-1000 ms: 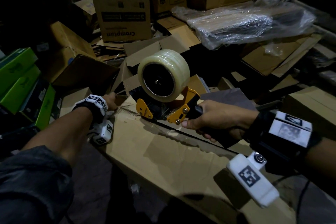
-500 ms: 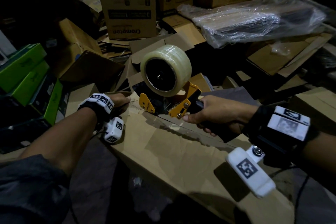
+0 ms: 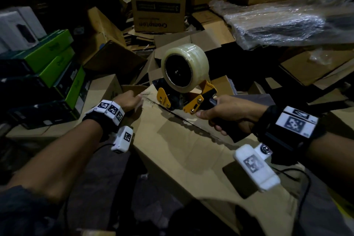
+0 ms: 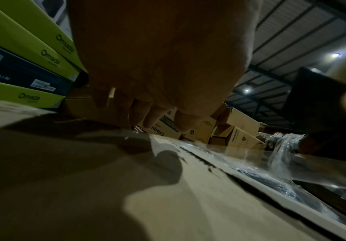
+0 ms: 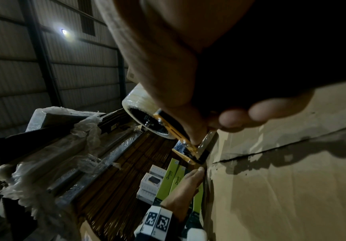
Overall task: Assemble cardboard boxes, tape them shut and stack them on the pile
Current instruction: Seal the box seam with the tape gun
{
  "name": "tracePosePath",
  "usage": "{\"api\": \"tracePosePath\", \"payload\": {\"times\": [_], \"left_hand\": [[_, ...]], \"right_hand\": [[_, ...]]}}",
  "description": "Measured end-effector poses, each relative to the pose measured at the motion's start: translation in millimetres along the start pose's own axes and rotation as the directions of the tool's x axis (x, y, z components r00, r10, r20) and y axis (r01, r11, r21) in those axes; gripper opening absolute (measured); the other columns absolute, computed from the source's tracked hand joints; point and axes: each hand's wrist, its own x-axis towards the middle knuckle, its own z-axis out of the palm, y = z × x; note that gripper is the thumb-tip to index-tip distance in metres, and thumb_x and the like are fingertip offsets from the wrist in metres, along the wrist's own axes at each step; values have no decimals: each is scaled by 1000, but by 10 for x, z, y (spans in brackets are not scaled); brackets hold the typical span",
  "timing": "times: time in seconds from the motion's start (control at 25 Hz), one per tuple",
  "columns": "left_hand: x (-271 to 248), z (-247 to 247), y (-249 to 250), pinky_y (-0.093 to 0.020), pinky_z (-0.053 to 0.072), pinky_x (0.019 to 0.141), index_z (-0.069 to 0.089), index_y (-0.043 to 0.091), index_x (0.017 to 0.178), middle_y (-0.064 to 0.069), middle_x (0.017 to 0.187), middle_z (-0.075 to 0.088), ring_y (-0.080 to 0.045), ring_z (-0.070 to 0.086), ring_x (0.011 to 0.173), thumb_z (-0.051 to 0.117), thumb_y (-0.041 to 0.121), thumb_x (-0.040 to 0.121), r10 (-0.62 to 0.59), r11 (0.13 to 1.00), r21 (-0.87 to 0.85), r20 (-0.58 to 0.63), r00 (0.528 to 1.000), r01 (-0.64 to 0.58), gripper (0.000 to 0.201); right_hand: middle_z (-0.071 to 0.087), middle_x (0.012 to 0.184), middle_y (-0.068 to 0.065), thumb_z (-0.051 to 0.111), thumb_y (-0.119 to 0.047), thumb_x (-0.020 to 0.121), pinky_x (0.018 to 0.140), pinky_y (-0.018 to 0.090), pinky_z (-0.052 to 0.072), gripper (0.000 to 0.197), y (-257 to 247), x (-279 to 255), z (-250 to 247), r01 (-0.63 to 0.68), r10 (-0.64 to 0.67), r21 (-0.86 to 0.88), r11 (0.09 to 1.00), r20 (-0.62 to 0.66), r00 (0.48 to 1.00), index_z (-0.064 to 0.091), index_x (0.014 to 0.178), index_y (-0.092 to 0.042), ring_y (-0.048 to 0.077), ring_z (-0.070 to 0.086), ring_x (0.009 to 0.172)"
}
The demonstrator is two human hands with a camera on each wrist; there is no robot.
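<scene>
On box seam, right hand grips upright dispenser.

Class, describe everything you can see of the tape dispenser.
The yellow-and-black handheld tape dispenser carries a thick roll of clear tape on a black hub. Its front end sits on the seam at the far end of the brown cardboard box. The right hand grips its handle.
</scene>
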Motion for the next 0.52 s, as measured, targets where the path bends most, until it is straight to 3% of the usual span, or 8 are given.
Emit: {"api": "tracePosePath", "payload": {"times": [0.08, 0.2, 0.28, 0.4, 0.52], "left_hand": [[-209, 82, 11, -35, 38, 86, 46, 6, 132, -18, 134, 51, -34, 51, 115, 38, 43, 101, 8, 1000, 23, -18, 1000, -8, 49], [-533, 239, 123, -34, 41, 75, 57, 9, 98, -17, 109, 59, -30, 54, 92, 46, 39, 96, 102, 994, 44, -77, 992, -99, 33], [-809, 389, 262, -35, 40, 72, 52, 12, 89, -14, 102, 58, -28, 53, 87, 46, 43, 96, 133, 988, 90, -94, 987, -125, 32], [-1218, 677, 530, -35, 41, 75, 47, 14, 101, -7, 104, 52, -25, 51, 92, 42, 49, 96, 134, 983, 135, -95, 986, -121, 35], [-1441, 905, 652, -42, 41, 96, 41, 14, 131, -10, 131, 47, -27, 46, 117, 38, 50, 95, 168, 982, 107, -131, 977, -155, 51]], "right_hand": [[48, 61, 2, 66, -20, 96, 43, 25, 39, 11, 4, 12, -11, 4, -4, 1, 1000, 1, 1000, 61, 91, -12, 13, 44, 47], [47, 58, 2, 65, -18, 97, 40, 23, 40, 12, 32, 15, -47, -2, 2, -5, 1000, 28, 1000, 60, 89, -12, 12, 43, 45], [47, 58, 2, 66, -19, 96, 41, 23, 40, 12, 72, 10, -44, -14, 15, -17, 1000, 46, 999, 59, 90, -12, 12, 44, 45], [48, 59, 5, 68, -20, 95, 42, 23, 42, 17, 128, -26, -2, -5, 8, -67, 998, 40, 999, 57, 101, -8, 14, 46, 44], [48, 58, 6, 66, -16, 96, 41, 23, 42, 15, 131, -96, 36, 37, -36, -98, 995, 7, 999, 54, 100, -7, 14, 47, 41]]}}
